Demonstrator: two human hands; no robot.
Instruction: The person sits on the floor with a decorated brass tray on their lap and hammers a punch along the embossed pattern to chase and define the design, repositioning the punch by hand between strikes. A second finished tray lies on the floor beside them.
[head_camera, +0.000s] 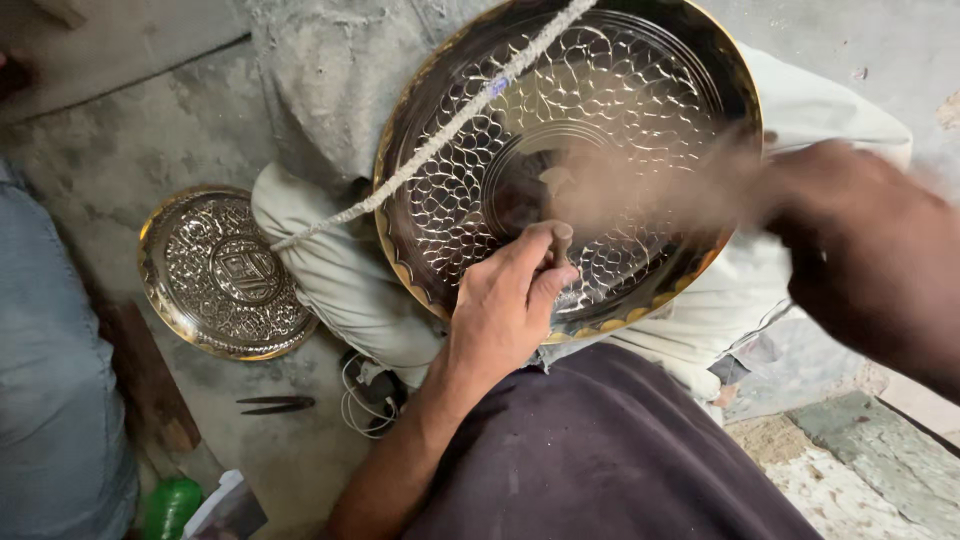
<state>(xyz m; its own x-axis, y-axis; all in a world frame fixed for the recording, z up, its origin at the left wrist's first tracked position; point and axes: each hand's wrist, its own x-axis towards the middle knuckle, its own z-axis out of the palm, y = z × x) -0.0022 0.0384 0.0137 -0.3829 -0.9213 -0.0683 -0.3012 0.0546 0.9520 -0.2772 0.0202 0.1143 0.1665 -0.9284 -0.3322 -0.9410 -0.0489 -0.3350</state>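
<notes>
Two hands work: left hand (507, 300) pinches a punch (561, 245) on the brass tray (440, 200); right hand (860, 250), blurred, grip indiscernible. Keep punch upright, strike squarely.

Glossy embossed metal tray (600, 120) (rough rope (440, 130))
</notes>
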